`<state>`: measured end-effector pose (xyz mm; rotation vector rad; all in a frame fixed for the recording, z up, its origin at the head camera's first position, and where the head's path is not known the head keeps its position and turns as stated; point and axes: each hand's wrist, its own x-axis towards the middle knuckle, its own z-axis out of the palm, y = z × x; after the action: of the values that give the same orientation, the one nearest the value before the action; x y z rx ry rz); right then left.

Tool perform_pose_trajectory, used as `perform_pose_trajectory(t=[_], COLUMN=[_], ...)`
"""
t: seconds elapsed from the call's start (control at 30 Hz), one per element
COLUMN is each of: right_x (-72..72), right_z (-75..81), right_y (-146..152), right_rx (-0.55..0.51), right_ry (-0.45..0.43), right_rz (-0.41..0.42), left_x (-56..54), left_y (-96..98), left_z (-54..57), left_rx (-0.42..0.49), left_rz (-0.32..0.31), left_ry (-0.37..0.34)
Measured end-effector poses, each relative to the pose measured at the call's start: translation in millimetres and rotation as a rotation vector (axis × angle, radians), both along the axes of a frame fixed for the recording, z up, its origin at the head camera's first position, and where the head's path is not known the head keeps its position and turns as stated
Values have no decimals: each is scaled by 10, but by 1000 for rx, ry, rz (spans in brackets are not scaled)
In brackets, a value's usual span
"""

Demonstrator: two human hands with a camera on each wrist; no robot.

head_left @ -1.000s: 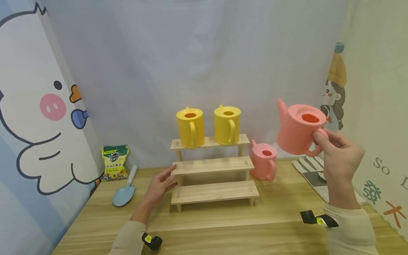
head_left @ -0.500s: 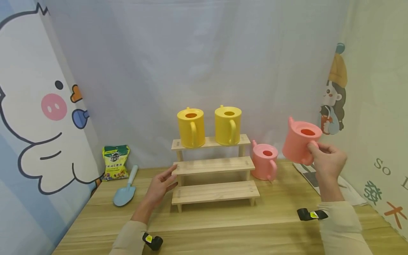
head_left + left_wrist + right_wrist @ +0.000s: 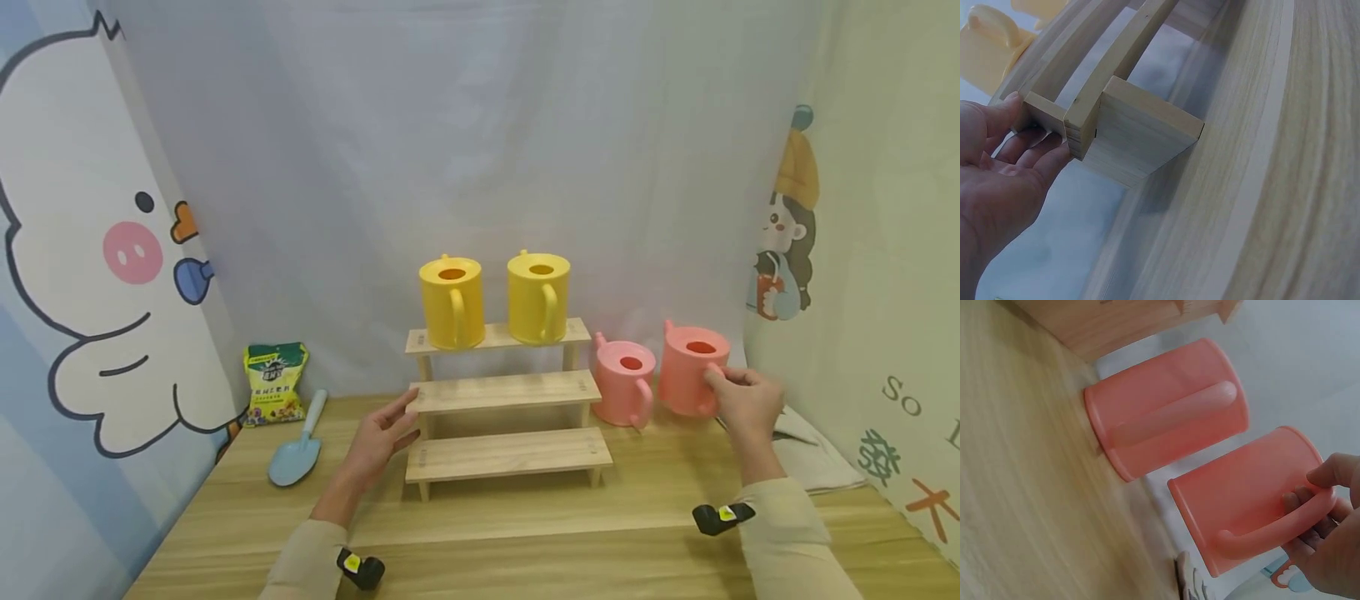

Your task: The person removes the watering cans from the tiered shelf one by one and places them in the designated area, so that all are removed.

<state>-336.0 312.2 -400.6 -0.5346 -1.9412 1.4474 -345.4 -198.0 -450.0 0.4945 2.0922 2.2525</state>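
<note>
My right hand (image 3: 752,406) pinches the handle of a pink watering can (image 3: 688,371), thumb on top. The can is upright beside a second pink watering can (image 3: 621,387) on the table; in the right wrist view its base hangs over the tabletop. My left hand (image 3: 378,433) holds the left end of the middle tier of a three-tier wooden stand (image 3: 502,392). In the left wrist view, the thumb and fingers (image 3: 1052,159) lie around that board's end. Two yellow watering cans (image 3: 453,308) (image 3: 538,304) stand on the top tier, handles facing me.
At the left lie a blue trowel (image 3: 295,458) and, behind it, a green-and-yellow bag (image 3: 275,383). A folded cloth (image 3: 813,450) lies at the right, partly hidden by my right hand. A grey curtain (image 3: 360,167) closes off the back of the wooden table (image 3: 510,542).
My right hand has lowered the pink watering can and brought it leftward, near the other pink one. Its tilt has straightened. The left hand stays at the stand.
</note>
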Motion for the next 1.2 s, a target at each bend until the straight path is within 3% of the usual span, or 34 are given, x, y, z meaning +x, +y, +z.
perform_pose_trajectory(t=[0.27, 0.7, 0.97, 1.2], right_x=[-62, -106, -80, -21], right_z=[-197, -281, -247, -112], right_y=[-40, -64, -72, -87], right_rx=[-18, -19, -14, 11], right_ry=[-129, -109, -150, -221], right_rz=[29, 37, 55, 88], left_x=[-6, 0, -4, -3], left_y=[0, 1, 2, -4], left_z=[-6, 2, 6, -2], left_rx=[4, 1, 1, 5], left_rz=[-1, 7, -3, -5], left_ry=[-17, -19, -14, -19])
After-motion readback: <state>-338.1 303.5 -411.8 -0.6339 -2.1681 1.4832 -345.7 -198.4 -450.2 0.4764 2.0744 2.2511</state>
